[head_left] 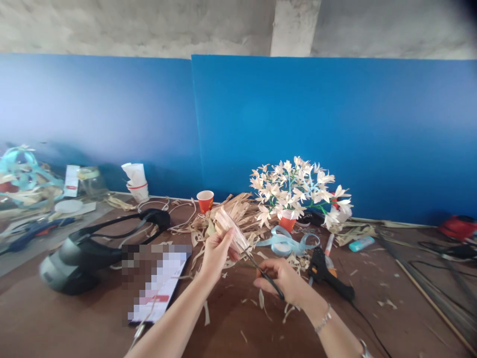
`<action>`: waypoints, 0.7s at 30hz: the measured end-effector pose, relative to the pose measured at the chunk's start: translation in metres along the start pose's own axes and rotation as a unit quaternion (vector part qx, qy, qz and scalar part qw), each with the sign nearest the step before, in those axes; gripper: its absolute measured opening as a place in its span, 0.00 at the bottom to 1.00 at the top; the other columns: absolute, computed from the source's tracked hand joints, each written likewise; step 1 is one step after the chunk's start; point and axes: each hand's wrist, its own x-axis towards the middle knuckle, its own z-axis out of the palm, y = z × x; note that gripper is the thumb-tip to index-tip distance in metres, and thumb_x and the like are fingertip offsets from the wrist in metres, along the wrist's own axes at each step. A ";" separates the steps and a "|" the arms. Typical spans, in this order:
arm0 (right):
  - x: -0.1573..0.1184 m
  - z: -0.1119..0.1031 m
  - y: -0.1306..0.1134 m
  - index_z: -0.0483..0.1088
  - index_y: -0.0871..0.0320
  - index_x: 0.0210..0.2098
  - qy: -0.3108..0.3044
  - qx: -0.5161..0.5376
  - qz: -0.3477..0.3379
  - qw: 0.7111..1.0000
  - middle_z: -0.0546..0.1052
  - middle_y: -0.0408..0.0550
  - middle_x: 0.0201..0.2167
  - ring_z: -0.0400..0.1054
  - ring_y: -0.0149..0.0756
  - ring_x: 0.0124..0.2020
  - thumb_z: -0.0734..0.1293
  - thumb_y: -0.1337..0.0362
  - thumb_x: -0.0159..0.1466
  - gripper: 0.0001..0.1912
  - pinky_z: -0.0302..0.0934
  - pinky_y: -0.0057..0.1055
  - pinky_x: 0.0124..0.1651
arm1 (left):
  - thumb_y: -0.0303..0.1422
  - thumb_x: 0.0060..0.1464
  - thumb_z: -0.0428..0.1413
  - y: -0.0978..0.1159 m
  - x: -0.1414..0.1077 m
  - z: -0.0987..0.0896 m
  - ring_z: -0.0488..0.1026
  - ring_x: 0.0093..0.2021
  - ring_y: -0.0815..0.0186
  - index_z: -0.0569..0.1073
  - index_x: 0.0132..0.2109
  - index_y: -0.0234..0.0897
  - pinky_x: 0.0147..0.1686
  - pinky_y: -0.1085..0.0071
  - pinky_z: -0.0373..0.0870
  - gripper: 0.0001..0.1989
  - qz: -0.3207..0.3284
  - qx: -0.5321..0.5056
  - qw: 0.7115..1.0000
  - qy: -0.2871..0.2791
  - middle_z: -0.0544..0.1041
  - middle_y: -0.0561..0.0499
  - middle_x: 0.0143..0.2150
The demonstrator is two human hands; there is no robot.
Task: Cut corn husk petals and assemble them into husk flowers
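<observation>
A pale strip of dried husk is pinched between the thumb and fingers of my left hand, over the middle of the brown table. My right hand is closed round a pair of dark scissors. Their blades point up and left, at the lower end of the husk; whether they are cutting it I cannot tell. Behind my hands lies a pile of dry husks, and trimmed scraps are scattered below. A bunch of cream husk flowers stands in a red paper cup.
Blue ribbon and a black glue gun lie right of my hands, with a cord trailing forward. At left are a tablet-like screen and a black headset. A red cup stands near the blue partition.
</observation>
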 end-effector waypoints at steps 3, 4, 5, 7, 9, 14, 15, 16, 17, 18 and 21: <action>0.001 0.001 0.002 0.67 0.61 0.26 0.000 0.015 0.017 1.000 0.63 0.36 0.14 0.52 0.22 0.15 0.71 0.56 0.48 0.15 0.47 0.20 0.18 | 0.46 0.44 0.58 -0.001 -0.001 0.001 0.67 0.11 0.71 0.70 0.22 0.32 0.11 0.78 0.61 0.19 -0.006 -0.018 1.000 0.006 0.73 0.51 0.15; 0.001 0.002 0.003 0.66 0.61 0.26 0.000 0.025 0.024 0.999 0.63 0.36 0.14 0.51 0.21 0.14 0.71 0.55 0.48 0.16 0.46 0.20 0.17 | 0.46 0.44 0.58 -0.001 -0.002 0.002 0.67 0.12 0.71 0.70 0.22 0.32 0.12 0.78 0.62 0.19 -0.006 -0.025 1.000 0.010 0.73 0.51 0.15; 0.002 0.003 0.003 0.66 0.61 0.26 0.000 0.035 0.031 0.999 0.63 0.35 0.14 0.51 0.21 0.13 0.71 0.55 0.48 0.16 0.45 0.20 0.16 | 0.46 0.44 0.58 -0.001 -0.002 0.002 0.67 0.12 0.72 0.69 0.22 0.32 0.12 0.78 0.62 0.19 -0.007 -0.032 0.999 0.016 0.73 0.52 0.15; 0.003 0.004 0.004 0.66 0.60 0.27 0.000 0.047 0.039 0.998 0.62 0.34 0.13 0.50 0.21 0.12 0.71 0.55 0.48 0.17 0.43 0.20 0.14 | 0.46 0.44 0.59 -0.002 -0.004 0.004 0.66 0.12 0.72 0.68 0.22 0.32 0.12 0.78 0.62 0.19 -0.011 -0.040 0.999 0.023 0.72 0.52 0.14; 0.003 0.004 0.005 0.65 0.60 0.26 0.002 0.051 0.043 0.998 0.62 0.34 0.12 0.50 0.21 0.12 0.72 0.55 0.47 0.17 0.43 0.20 0.14 | 0.46 0.43 0.59 -0.003 -0.005 0.005 0.66 0.12 0.72 0.68 0.21 0.33 0.12 0.78 0.62 0.19 -0.017 -0.046 0.999 0.023 0.71 0.53 0.13; 0.003 0.004 0.004 0.65 0.60 0.26 0.005 0.049 0.043 0.998 0.62 0.35 0.12 0.51 0.21 0.12 0.72 0.54 0.47 0.17 0.44 0.21 0.15 | 0.46 0.41 0.60 -0.005 -0.005 0.007 0.66 0.11 0.71 0.65 0.21 0.34 0.12 0.78 0.60 0.20 -0.036 -0.059 0.997 0.035 0.70 0.54 0.12; 0.003 0.004 0.004 0.66 0.60 0.26 0.011 0.042 0.038 0.998 0.62 0.35 0.12 0.51 0.22 0.13 0.72 0.54 0.47 0.17 0.45 0.21 0.16 | 0.46 0.40 0.60 -0.005 -0.004 0.007 0.66 0.11 0.71 0.66 0.22 0.34 0.12 0.78 0.60 0.19 -0.040 -0.062 0.997 0.034 0.71 0.54 0.12; 0.003 0.004 0.004 0.66 0.60 0.25 0.018 0.034 0.030 0.999 0.62 0.35 0.12 0.52 0.22 0.14 0.72 0.54 0.47 0.17 0.45 0.21 0.16 | 0.46 0.40 0.60 -0.004 -0.004 0.007 0.66 0.11 0.71 0.66 0.23 0.34 0.12 0.78 0.60 0.19 -0.045 -0.063 0.997 0.030 0.71 0.54 0.13; 0.003 0.003 0.004 0.66 0.60 0.25 0.024 0.027 0.020 0.999 0.62 0.35 0.13 0.52 0.22 0.14 0.72 0.54 0.46 0.17 0.46 0.21 0.17 | 0.46 0.40 0.60 -0.004 -0.004 0.007 0.67 0.12 0.70 0.67 0.23 0.33 0.12 0.78 0.60 0.19 -0.050 -0.065 0.996 0.026 0.71 0.53 0.13; 0.003 0.003 0.004 0.66 0.60 0.25 0.028 0.022 0.009 0.999 0.62 0.36 0.13 0.52 0.22 0.15 0.72 0.54 0.47 0.17 0.46 0.21 0.18 | 0.46 0.40 0.61 -0.004 -0.003 0.007 0.67 0.12 0.70 0.67 0.24 0.33 0.12 0.78 0.60 0.19 -0.053 -0.068 0.996 0.021 0.71 0.53 0.13; 0.004 0.003 0.007 0.66 0.60 0.25 0.032 0.022 -0.006 0.999 0.63 0.36 0.15 0.52 0.22 0.15 0.71 0.53 0.48 0.18 0.46 0.21 0.18 | 0.45 0.37 0.62 -0.004 -0.002 0.007 0.68 0.14 0.70 0.69 0.26 0.32 0.13 0.78 0.61 0.19 -0.062 -0.078 0.995 0.007 0.72 0.52 0.15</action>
